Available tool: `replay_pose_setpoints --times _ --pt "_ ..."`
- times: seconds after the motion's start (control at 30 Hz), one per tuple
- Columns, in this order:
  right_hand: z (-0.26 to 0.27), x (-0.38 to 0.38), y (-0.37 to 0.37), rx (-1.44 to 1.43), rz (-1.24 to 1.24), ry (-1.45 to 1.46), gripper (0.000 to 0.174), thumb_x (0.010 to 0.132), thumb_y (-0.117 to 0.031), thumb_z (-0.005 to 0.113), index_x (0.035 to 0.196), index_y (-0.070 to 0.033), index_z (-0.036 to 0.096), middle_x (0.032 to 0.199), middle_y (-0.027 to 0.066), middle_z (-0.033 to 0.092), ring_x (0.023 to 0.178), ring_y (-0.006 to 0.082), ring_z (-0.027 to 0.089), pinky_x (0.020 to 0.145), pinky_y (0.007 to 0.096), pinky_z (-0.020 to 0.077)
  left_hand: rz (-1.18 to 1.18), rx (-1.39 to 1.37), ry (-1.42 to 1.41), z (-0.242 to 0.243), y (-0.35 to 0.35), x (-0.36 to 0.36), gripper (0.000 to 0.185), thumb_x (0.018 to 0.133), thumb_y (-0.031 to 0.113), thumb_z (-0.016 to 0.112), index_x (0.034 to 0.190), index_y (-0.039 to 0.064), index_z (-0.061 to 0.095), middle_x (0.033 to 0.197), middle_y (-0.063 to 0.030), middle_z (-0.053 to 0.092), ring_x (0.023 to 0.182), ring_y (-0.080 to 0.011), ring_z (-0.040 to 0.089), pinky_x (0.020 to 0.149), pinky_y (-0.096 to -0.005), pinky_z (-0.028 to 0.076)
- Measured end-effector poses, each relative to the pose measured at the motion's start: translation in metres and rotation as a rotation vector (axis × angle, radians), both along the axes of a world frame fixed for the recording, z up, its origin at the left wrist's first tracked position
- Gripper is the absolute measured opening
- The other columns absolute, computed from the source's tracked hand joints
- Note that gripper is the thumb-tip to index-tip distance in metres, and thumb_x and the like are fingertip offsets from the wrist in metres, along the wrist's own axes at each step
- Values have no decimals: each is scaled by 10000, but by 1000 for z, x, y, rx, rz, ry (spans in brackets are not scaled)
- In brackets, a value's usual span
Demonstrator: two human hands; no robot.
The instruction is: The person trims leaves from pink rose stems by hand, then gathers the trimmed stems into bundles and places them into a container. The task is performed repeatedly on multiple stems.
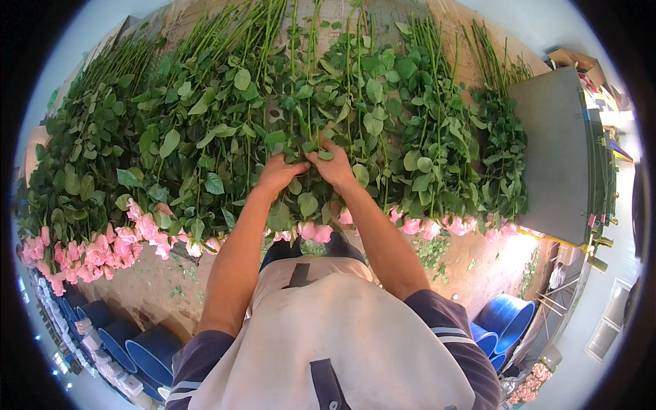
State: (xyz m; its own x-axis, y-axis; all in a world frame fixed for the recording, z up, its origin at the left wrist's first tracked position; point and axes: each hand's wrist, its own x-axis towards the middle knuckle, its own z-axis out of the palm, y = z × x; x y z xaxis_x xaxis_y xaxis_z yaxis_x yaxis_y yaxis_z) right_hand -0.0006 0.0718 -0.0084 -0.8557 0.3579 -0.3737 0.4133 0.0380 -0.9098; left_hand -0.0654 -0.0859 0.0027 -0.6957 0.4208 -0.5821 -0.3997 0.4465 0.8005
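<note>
Long-stemmed roses with leafy green stems (200,118) lie side by side across a wooden table (335,38), their cut ends away from me. Pink rose heads (105,251) hang along the near edge, most densely at the left. My left hand (281,173) is among the leaves near the middle, thumb pointing right; leaves hide its fingertips. Close beside it, my right hand (330,161) has its fingers around a leafy rose stem (309,102). Two or three pink blooms (315,232) show below my hands, between my forearms.
A grey panel (553,154) stands at the table's right end. Blue buckets (154,353) sit on the floor at lower left, and more blue buckets (507,323) at lower right. Fallen leaves (433,256) litter the brown floor. Further pink flowers (533,383) are at the bottom right.
</note>
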Motion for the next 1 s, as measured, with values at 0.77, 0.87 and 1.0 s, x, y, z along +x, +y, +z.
replay_pose_setpoints --times 0.77,0.87,1.0 --pt "8 -18 -17 335 -149 -195 531 858 -327 704 1253 20 628 998 277 706 962 431 680 851 462 531 9 -62 213 -2 0 18 583 781 295 773 1266 20 602 1194 -194 686 1120 -370 648 939 -433 504" --pt "1 -19 -14 234 -176 -227 468 880 -280 680 1224 33 629 995 259 710 912 417 686 817 468 534 92 -19 60 1 -8 18 636 858 368 744 1357 30 538 1248 -164 667 1192 -349 613 958 -436 488" --pt "-2 -20 -12 201 -166 -206 448 912 -239 648 1250 50 595 1001 259 704 891 414 678 793 484 532 219 -169 86 9 -13 23 633 944 457 669 1399 63 473 1215 -113 642 1158 -290 573 965 -437 447"
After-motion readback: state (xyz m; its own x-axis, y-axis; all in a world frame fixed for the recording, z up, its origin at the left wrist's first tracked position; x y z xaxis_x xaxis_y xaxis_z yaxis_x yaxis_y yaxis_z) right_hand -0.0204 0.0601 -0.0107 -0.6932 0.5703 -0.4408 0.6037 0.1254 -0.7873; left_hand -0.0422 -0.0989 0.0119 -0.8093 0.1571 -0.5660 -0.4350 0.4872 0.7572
